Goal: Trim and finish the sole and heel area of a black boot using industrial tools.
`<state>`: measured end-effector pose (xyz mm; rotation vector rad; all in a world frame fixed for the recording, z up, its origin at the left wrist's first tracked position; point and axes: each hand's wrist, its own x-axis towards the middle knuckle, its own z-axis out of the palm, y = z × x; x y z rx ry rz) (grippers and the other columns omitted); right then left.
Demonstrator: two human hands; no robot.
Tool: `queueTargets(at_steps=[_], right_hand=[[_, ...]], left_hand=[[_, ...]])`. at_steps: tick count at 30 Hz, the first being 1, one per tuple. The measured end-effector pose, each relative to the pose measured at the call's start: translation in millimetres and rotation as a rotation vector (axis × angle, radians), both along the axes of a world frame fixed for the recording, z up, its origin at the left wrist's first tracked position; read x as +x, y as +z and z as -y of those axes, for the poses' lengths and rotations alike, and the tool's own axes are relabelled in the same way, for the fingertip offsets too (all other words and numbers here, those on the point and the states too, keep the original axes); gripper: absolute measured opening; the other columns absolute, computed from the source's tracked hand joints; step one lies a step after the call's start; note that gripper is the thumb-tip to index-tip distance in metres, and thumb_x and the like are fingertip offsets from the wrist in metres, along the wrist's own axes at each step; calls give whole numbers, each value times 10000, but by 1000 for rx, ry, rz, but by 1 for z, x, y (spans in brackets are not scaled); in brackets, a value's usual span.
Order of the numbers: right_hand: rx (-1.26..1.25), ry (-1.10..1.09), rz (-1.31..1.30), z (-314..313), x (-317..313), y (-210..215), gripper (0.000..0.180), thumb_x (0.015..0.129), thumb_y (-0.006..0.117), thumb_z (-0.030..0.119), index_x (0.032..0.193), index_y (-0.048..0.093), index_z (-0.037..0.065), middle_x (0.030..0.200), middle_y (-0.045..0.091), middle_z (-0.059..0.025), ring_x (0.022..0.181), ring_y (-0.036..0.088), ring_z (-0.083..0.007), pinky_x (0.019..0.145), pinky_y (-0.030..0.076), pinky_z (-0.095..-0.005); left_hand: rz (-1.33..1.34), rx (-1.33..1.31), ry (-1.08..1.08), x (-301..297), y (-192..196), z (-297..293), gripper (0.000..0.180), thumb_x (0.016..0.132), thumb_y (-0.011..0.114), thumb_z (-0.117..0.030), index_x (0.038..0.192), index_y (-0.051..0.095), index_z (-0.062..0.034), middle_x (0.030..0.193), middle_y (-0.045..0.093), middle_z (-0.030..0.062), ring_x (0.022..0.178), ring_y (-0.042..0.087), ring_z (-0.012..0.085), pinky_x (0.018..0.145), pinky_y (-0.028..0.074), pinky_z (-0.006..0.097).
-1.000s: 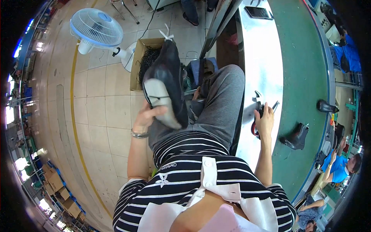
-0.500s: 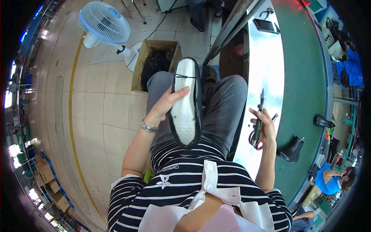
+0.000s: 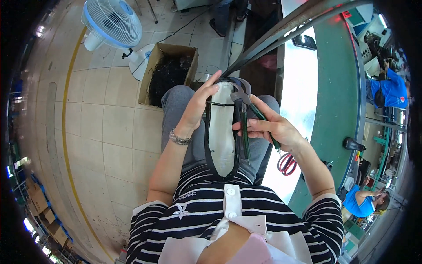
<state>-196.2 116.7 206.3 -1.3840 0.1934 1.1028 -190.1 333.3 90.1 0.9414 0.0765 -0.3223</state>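
Observation:
A black shoe upper (image 3: 209, 145) with a pale insole (image 3: 221, 127) facing up lies above my lap, its length running away from me. A thin black cord (image 3: 222, 104) crosses the insole near the far end. My left hand (image 3: 200, 101) grips the shoe by the left of that far end. In my right hand (image 3: 272, 125) is a pair of pincers (image 3: 246, 99) with dark green handles, which stand apart. Their curved jaws are at the far right rim of the shoe; whether they bite on anything, I cannot tell.
A cardboard box (image 3: 193, 66) of black strands stands on the floor beyond my knees, beside a fan (image 3: 114, 24). To my right run a metal bench top (image 3: 301, 88) with red-handled scissors (image 3: 287, 164) and a green belt (image 3: 334, 75). A metal bar (image 3: 263, 42) slants ahead.
My right hand has come left from over the metal bench, bringing the pincers to the shoe with handles spread. My left hand has shifted from the shoe's middle toward its far end.

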Motion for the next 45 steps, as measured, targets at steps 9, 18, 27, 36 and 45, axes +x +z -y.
queueTargets(at_steps=[9,18,27,36,45], right_hand=[[-248,278,-64,-13,44,22,683,999,466,182,1536,46,150,1066,619,-120,991,652,-223,908,508,-379],[-358,241,302,-18,14,0,641,1000,474,117,1537,125,146,783,537,-33,675,563,-117,621,512,-270],[-455,331,576,-19,-7,0,583,988,482,113,1496,200,61,717,624,-98,638,640,-176,626,520,-316],[-646,452,622,-17,-2,2,584,971,479,65,1497,232,119,710,636,-108,641,649,-214,649,515,-336],[-628,179,1096,-29,13,51,647,929,537,68,1499,242,145,734,649,-161,684,678,-307,628,520,-424]], left_hand=[[45,331,15,8,-5,14,372,956,462,-143,1306,529,-36,1128,613,60,1008,551,108,911,405,243],[87,388,84,8,-2,19,340,931,485,-117,1235,581,1,1118,631,67,993,568,112,893,418,239],[213,353,99,6,-11,11,360,933,503,-168,1235,584,11,1136,644,110,1001,599,167,909,437,277],[-76,171,57,12,-7,18,293,982,529,-214,1181,628,-23,1089,629,14,921,582,74,851,451,231],[143,355,-25,13,-4,7,302,980,488,-137,1236,580,-7,1299,565,71,1134,514,121,980,378,247]])
